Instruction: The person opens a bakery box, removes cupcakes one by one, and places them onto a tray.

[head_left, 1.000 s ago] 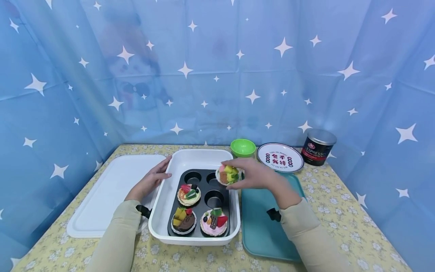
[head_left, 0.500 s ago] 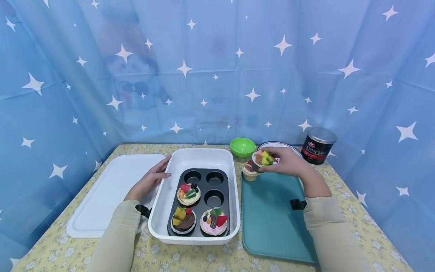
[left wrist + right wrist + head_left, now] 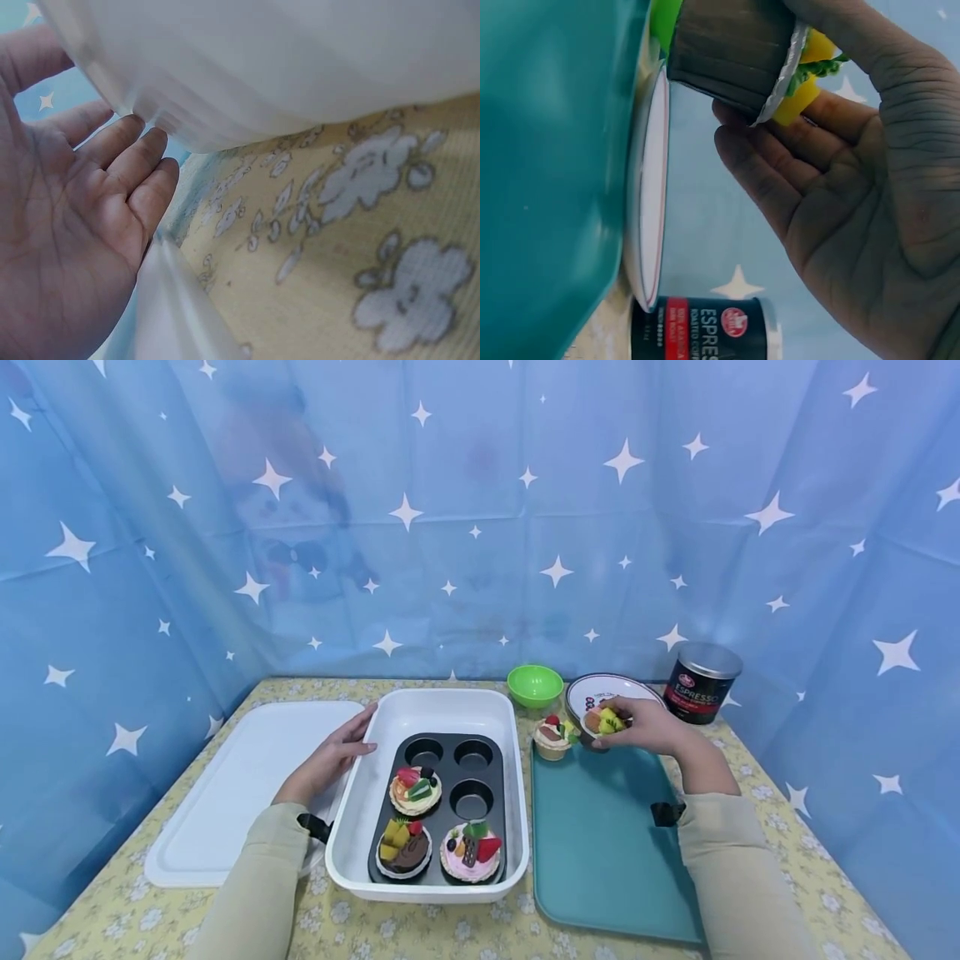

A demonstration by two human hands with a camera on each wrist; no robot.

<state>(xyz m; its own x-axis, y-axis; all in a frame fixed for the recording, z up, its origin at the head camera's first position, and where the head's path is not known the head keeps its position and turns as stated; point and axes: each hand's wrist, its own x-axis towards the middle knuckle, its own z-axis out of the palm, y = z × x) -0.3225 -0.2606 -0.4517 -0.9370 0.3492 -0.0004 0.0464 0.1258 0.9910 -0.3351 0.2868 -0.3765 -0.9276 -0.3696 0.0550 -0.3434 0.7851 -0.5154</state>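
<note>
My right hand (image 3: 648, 727) pinches a toy cupcake (image 3: 735, 56) with yellow fruit, green leaf and a dark brown cup. In the head view it is over the far end of the teal tray (image 3: 600, 843), overlapping the plate. Left of it, a toy cupcake with a red berry (image 3: 553, 739) stands on the tray's far left corner. My left hand (image 3: 330, 760) holds the left wall of the white box (image 3: 423, 893), thumb over the rim and fingers outside. Inside the box is a black muffin pan (image 3: 444, 802) with three cupcakes (image 3: 405, 852); its other cups are bare.
A white lid-like tray (image 3: 247, 793) lies left of the box. Along the back are a green bowl (image 3: 536, 685), a plate with red lettering (image 3: 588, 687) and an espresso tin (image 3: 701, 685). Flowered cloth (image 3: 757, 827) covers the table, with a starry blue curtain (image 3: 480, 527) behind.
My right hand has carried the yellow-fruit cupcake from over the muffin pan rightward to the teal tray's far end, uncovering a pan cup and the red-berry cupcake. My left hand stays on the box.
</note>
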